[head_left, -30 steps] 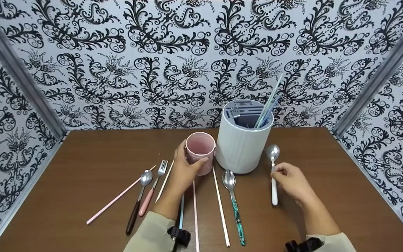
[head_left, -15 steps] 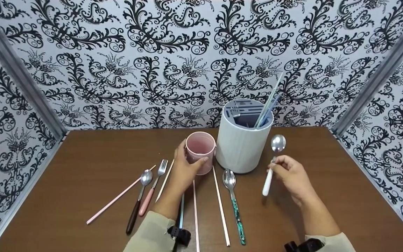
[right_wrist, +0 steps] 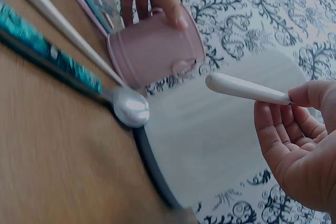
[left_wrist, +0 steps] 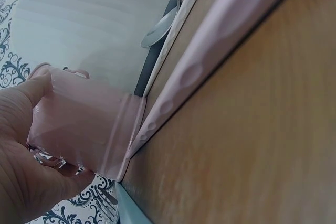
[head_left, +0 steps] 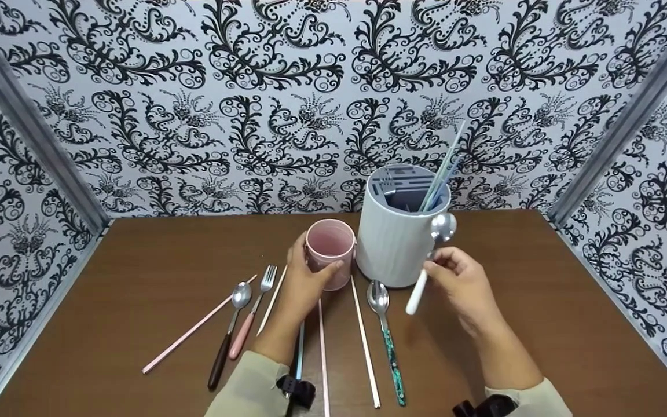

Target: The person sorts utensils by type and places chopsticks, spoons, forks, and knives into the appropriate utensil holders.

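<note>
My left hand (head_left: 305, 281) grips a pink cup (head_left: 339, 278) that stands on the table, thumb on the near side and fingers round the left. Between thumb and fingers, my right hand (head_left: 465, 286) pinches a white-handled spoon (head_left: 419, 294) near its neck. The spoon is off the table, tilted, its bowl up in front of the white utensil holder (head_left: 394, 246). In the right wrist view the white handle points towards the cup, and the bowl is hidden behind the hand. Chopsticks and a fork-like piece (head_left: 388, 188) stand in the holder.
On the table (head_left: 565, 324) lie a green-handled spoon (head_left: 391, 359), a black-handled spoon (head_left: 222, 353), a pink-handled fork (head_left: 242, 334) and several chopsticks, including a pink one (head_left: 194, 327). Patterned walls (head_left: 287, 116) enclose the back and sides.
The right hand has lifted the white-handled spoon off the table and moved it left towards the holder, its handle swinging left. The left hand stays on the cup.
</note>
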A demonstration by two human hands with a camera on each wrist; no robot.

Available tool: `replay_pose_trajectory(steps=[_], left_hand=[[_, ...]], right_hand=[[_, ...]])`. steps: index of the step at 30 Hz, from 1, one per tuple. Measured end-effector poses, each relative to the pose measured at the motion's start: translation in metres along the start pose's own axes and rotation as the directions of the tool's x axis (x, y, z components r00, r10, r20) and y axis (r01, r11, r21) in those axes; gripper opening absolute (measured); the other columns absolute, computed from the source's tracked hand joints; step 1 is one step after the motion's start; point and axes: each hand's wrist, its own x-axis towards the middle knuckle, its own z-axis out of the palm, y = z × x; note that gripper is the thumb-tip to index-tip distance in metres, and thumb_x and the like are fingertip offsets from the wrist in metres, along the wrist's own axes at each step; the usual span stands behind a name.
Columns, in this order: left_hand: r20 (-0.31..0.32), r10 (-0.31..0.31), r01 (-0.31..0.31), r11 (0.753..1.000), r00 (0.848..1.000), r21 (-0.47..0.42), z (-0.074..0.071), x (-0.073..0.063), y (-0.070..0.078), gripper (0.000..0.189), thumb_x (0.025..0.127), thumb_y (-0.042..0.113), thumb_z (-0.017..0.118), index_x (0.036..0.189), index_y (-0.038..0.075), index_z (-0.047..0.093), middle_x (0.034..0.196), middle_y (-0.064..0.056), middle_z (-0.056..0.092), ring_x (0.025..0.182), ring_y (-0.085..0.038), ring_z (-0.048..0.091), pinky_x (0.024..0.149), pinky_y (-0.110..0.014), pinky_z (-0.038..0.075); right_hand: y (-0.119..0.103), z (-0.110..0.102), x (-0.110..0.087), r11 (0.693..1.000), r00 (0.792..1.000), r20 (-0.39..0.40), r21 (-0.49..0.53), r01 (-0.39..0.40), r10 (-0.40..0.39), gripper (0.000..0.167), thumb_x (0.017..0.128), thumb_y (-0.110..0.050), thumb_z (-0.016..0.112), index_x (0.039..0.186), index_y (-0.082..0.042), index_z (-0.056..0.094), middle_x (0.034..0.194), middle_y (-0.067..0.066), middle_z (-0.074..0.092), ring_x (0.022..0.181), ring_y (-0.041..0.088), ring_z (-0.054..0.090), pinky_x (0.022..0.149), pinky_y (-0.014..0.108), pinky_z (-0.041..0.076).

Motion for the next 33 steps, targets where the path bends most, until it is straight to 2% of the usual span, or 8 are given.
replay_pose_trajectory(steps=[7, 12, 21, 26, 33], left_hand=[[-0.010, 0.017, -0.017, 1.000, 1.000, -0.006, -0.001, -0.002, -0.001, 0.090, 0.080, 0.018, 0.089, 0.155, 0.005, 0.040, 0.149, -0.024, 0.047, 0.140, -0.039, 0.051, 0.121, -0.053, 0.040], [-0.012, 0.000, 0.000, 1.000, 1.000, 0.012, -0.002, -0.002, 0.000, 0.091, 0.081, 0.021, 0.089, 0.156, 0.006, 0.040, 0.152, -0.023, 0.047, 0.141, -0.040, 0.051, 0.121, -0.055, 0.039], [-0.013, -0.006, 0.006, 1.000, 1.000, 0.024, -0.003, -0.003, 0.000, 0.092, 0.081, 0.022, 0.089, 0.156, 0.008, 0.040, 0.152, -0.022, 0.047, 0.140, -0.041, 0.051, 0.120, -0.058, 0.040], [-0.016, 0.004, -0.004, 0.999, 1.000, 0.034, -0.003, -0.001, 0.000, 0.091, 0.080, 0.021, 0.090, 0.156, 0.006, 0.040, 0.151, -0.024, 0.047, 0.139, -0.042, 0.052, 0.119, -0.058, 0.041], [0.000, -0.012, 0.012, 1.000, 1.000, 0.010, -0.001, 0.000, 0.002, 0.092, 0.081, 0.021, 0.089, 0.156, 0.005, 0.039, 0.154, -0.023, 0.044, 0.141, -0.039, 0.050, 0.121, -0.055, 0.039]], right_hand=[[-0.012, 0.023, -0.001, 0.996, 0.999, 0.012, 0.074, 0.051, -0.052, 0.009, 0.094, 0.008, 0.065, 0.101, 0.008, 0.060, 0.087, 0.005, 0.067, 0.078, 0.016, 0.065, 0.071, 0.027, 0.060], [-0.020, 0.038, 0.000, 0.988, 0.997, 0.031, 0.137, 0.070, -0.075, 0.008, 0.094, 0.009, 0.063, 0.102, 0.010, 0.060, 0.088, 0.007, 0.067, 0.078, 0.017, 0.068, 0.075, 0.031, 0.064], [-0.027, 0.064, 0.005, 0.986, 0.994, 0.040, 0.140, 0.092, -0.098, 0.008, 0.095, 0.007, 0.065, 0.102, 0.009, 0.062, 0.091, 0.010, 0.068, 0.081, 0.018, 0.070, 0.079, 0.032, 0.065], [-0.032, 0.077, 0.009, 0.976, 0.988, 0.019, 0.160, 0.146, -0.151, 0.010, 0.094, 0.006, 0.067, 0.102, 0.010, 0.062, 0.093, 0.009, 0.068, 0.083, 0.015, 0.069, 0.081, 0.031, 0.064], [-0.035, 0.096, 0.016, 0.959, 0.976, -0.055, 0.183, 0.215, -0.209, 0.010, 0.095, 0.005, 0.067, 0.103, 0.010, 0.063, 0.094, 0.008, 0.067, 0.084, 0.013, 0.069, 0.082, 0.030, 0.064]])
